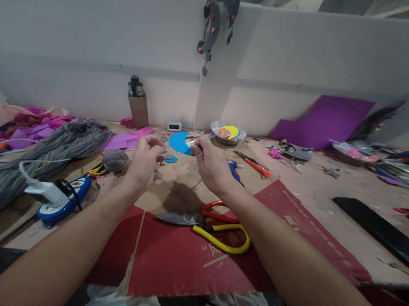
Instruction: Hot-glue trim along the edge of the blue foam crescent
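My left hand (144,161) is raised over the cardboard with its fingers curled together at the tips. Whatever it may hold is too small to name. Level with it and a short gap to the right, my right hand (212,165) is closed, thumb against the fingers; its contents are hidden. Behind the hands lies a blue disc (180,143), partly covered by the right hand. A small blue piece (171,159) rests between them on the cardboard. Scissors (183,219) with one red and one yellow handle lie below, blades pointing left. A blue glue gun (234,169) shows beside my right wrist.
Grey yarn (77,140), a yarn ball (116,160) and a blue power strip (64,204) are at left. An orange utility knife (255,164), a black flat object (376,228) and a purple sheet (326,121) are at right. A brown bottle (138,105) stands behind.
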